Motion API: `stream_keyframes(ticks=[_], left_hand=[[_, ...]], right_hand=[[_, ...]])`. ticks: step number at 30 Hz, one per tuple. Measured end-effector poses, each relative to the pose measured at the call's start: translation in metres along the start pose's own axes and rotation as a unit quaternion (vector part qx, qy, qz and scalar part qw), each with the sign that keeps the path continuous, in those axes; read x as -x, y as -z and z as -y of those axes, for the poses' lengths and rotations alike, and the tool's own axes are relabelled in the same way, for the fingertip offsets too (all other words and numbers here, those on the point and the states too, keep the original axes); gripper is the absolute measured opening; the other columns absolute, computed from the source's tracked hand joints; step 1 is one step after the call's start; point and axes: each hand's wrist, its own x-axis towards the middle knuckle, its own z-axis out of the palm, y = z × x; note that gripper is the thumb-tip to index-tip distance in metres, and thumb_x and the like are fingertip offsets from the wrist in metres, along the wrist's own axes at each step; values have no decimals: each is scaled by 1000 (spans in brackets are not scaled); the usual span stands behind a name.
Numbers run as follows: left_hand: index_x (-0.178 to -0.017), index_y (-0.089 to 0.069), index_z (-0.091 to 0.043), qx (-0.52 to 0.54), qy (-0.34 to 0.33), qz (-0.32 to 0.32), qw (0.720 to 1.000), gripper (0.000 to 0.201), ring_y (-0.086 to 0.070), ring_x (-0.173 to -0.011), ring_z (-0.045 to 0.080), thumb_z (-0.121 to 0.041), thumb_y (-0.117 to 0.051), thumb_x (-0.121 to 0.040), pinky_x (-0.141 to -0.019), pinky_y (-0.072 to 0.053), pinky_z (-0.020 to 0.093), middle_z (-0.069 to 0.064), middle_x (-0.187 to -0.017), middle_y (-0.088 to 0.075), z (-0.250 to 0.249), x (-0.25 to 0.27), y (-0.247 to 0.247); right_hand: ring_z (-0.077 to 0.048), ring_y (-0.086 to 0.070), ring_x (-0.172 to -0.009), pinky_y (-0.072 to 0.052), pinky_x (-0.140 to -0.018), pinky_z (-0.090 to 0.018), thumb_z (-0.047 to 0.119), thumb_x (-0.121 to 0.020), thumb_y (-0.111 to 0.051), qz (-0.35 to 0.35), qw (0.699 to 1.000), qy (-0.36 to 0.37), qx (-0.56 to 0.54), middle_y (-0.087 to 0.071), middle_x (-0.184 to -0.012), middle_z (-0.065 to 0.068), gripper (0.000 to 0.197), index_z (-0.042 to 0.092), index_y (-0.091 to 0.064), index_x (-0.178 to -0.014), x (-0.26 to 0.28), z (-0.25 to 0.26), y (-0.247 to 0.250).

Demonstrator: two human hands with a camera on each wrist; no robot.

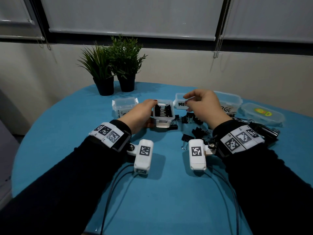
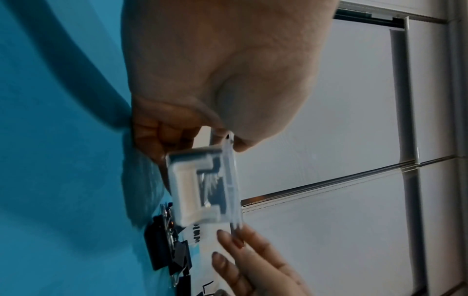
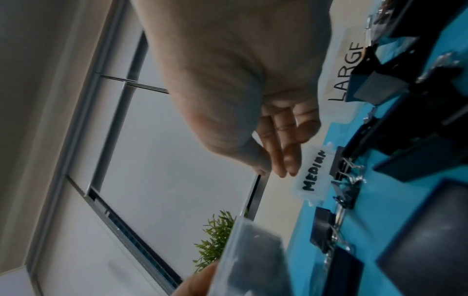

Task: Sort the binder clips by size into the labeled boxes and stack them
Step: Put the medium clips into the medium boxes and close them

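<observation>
1. Round table (image 1: 50, 133) under a teal cloth; white roller blinds (image 1: 132, 14) along the wall behind. Two potted plants (image 1: 115, 65) stand at the far edge.
2. Left hand (image 1: 138, 114) grips a small clear open box (image 1: 164, 113): thumb on the near-left wall, fingers curled round it. The left wrist view shows the same box (image 2: 205, 188) pinched between thumb and fingers, slightly blurred.
3. Box holds several small black binder clips (image 1: 162, 110), packed side by side. It sits between the "Small" box and the "Medium" box.
4. Right hand (image 1: 201, 104) hovers above the "Medium" box (image 1: 180, 103), fingers loosely curled toward the thumb. The right wrist view shows the fingertips (image 3: 288, 158) extended just beside the Medium label, with nothing seen between them. Hand reads as empty and relaxed.
5. "Small" box (image 1: 124, 106) on the left with its lid on; label partly hidden by the left hand.
6. "Large" box (image 1: 231, 102) right of the Medium one, lid on, label partly covered by the right hand.
7. Separate clear lid with a coloured sticker (image 1: 262, 114) lies at the far right.
8. Unsorted clips (image 1: 194, 126) of mixed sizes are scattered on the cloth in front of the Medium and Large boxes, some under the right wrist.
</observation>
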Motion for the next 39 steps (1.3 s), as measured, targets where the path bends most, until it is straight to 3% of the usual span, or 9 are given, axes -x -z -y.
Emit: stream_keyframes(ticks=[3, 8, 13, 16, 20, 24, 32, 36, 39], left_hand=[[-107, -66, -18, -39, -4, -27, 999, 35, -67, -106, 38, -43, -48, -92, -100, -51, 56, 20, -120, -68, 1, -5, 5], [-122, -69, -29, -188, -18, 38, 981, 72, -62, -121, 23, -79, -66, -70, -109, -44, 45, -2, -130, -67, -2, 3, 12], [-116, -72, -27, -224, -31, 128, 966, 74, -71, -106, 18, -52, -94, -50, -105, -50, 43, 0, -110, -77, -3, 8, 19], [-119, -69, -24, -232, -47, 98, 967, 74, -72, -101, 18, -42, -95, -53, -103, -52, 44, 0, -107, -76, -5, 8, 18], [-130, -60, -27, -338, -70, 72, 936, 85, -67, -103, 10, -51, -94, -56, -101, -50, 31, -8, -115, -69, -10, 14, 18], [-139, -54, -24, -379, -92, 15, 921, 85, -63, -102, 12, -40, -92, -66, -83, -50, 23, -4, -124, -61, -12, 14, 18], [-129, -63, -28, -407, -155, -42, 899, 47, -61, -78, 16, -10, -70, -87, -56, -47, 22, -1, -122, -59, -9, 9, 17], [-126, -67, -24, -424, -170, -65, 887, 43, -52, -75, 14, -2, -56, -92, -65, -40, 22, -2, -121, -60, -9, 8, 17], [-124, -70, -24, -437, -169, -66, 881, 40, -61, -107, 21, -2, -54, -95, -82, -41, 23, 2, -129, -65, -9, 7, 18]], right_hand=[[-18, -69, -79, -49, -55, -22, -1, -90, -63, 58, 996, -39, 59, -73, -97, -2, 26, 24, -71, -90, -2, -10, 0], [-17, -67, -101, -55, -82, -27, 0, -85, -70, 156, 982, -8, 104, -72, -110, -3, 31, 22, -74, -106, 3, -12, -2], [-10, -68, -102, -53, -86, -16, 2, -77, -82, 258, 962, 76, 52, -73, -111, 0, 52, 25, -72, -122, 12, -4, -5], [-5, -70, -80, -53, -71, -14, 4, -77, -84, 256, 963, 77, 35, -78, -95, -6, 35, 16, -78, -109, 12, -6, -11], [-16, -72, -84, -57, -78, -24, 16, -74, -88, 211, 972, 90, 48, -78, -88, -4, 28, 17, -81, -101, 11, -7, -18], [-2, -67, -71, -51, -68, -15, 16, -79, -84, 179, 980, 80, 23, -75, -82, 4, 22, 18, -80, -100, 8, -10, -26], [-18, -66, -108, -52, -94, -27, -8, -92, -54, 39, 999, 19, 20, -70, -111, 1, 40, 16, -70, -120, -10, -23, -18], [-15, -58, -73, -43, -58, -23, -4, -93, -43, 13, 994, -26, 103, -58, -123, -4, 52, 24, -59, -133, -12, -26, -6], [-19, -58, -80, -47, -63, -27, -3, -93, -42, 68, 983, -16, 168, -52, -131, -8, 60, 28, -47, -144, -13, -27, -6]])
